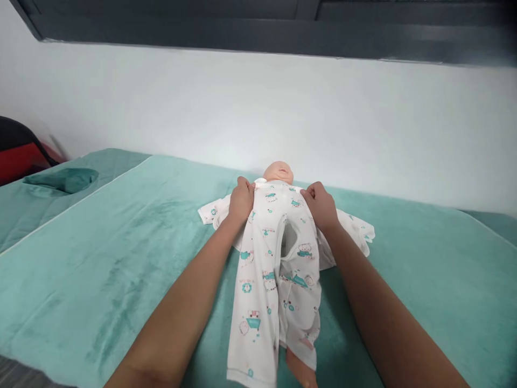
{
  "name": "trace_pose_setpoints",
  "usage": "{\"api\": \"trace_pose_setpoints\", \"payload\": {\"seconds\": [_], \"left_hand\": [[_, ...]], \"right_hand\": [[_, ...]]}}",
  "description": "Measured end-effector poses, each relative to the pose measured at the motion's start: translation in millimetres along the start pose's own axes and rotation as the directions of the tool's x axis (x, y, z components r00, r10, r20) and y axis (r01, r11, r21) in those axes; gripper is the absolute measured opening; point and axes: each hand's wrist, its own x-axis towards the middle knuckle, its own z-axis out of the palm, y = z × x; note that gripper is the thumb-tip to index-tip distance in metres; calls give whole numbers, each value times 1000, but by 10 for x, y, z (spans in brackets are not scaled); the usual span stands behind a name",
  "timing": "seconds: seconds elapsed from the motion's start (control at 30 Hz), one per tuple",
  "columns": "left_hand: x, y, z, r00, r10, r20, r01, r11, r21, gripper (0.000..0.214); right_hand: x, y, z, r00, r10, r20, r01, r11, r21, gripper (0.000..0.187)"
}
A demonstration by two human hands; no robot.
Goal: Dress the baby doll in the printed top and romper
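A baby doll [278,171] lies on its back, head toward the wall, with a bare foot [301,372] showing near me. White printed baby pants [258,258] cover its front, waistband up by the chest, with an opening at the crotch. My left hand [242,196] is closed on the waistband's left edge, my right hand [319,202] on its right edge. Beneath them a white printed baby top [357,229] spreads out, its sleeves to both sides. The left pant leg hangs long; whether a foot is inside cannot be seen.
A teal plush cover [121,258] lies under the doll. A dark teal cloth item [62,180] and a red and black object [20,153] are at the far left. A white wall [258,108] rises behind, with a dark frame [242,32] above.
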Motion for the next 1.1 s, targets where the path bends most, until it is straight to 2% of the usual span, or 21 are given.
{"api": "trace_pose_setpoints", "payload": {"seconds": [0.1, 0.23, 0.33, 0.4, 0.57, 0.67, 0.77, 0.9, 0.97, 1.1], "left_hand": [[43, -20, 56, 998, -59, -7, 59, 998, 1, 13], [-72, -42, 3, 1000, 10, 11, -10, 999, 48, 16], [-196, -55, -69, 995, 96, 28, -98, 989, 108, 12], [-261, -65, -100, 993, 104, 54, -109, 987, 115, 12], [-374, -90, -147, 996, -13, 87, 11, 1000, 20, 7], [-445, -91, -227, 987, 10, 161, -4, 999, -35, 4], [-508, -69, -332, 957, 21, 291, 21, 990, -141, 6], [-559, -19, -387, 914, -29, 405, 176, 927, -330, 9], [-582, 14, -375, 897, -43, 439, 237, 887, -397, 10], [-636, 88, -351, 844, 4, 536, 308, 816, -490, 13]], "right_hand": [[53, 19, 85, 999, 52, -2, -52, 998, 39, 19], [-31, 34, 75, 1000, 19, -1, -19, 993, 115, 21], [-130, 46, 6, 1000, 0, 4, 0, 999, 36, 21], [-187, 67, -31, 999, 30, 43, -28, 999, -29, 22], [-242, 147, -26, 982, 106, 158, -98, 993, -61, 27], [-230, 178, -15, 976, 113, 187, -108, 994, -35, 20], [-261, 191, -60, 963, 109, 248, -112, 994, 0, 15], [-427, 163, -172, 928, 29, 373, -112, 973, 204, 22], [-522, 128, -215, 927, 31, 374, -155, 939, 306, 25], [-605, 90, -244, 934, 98, 343, -225, 907, 356, 23]]}}
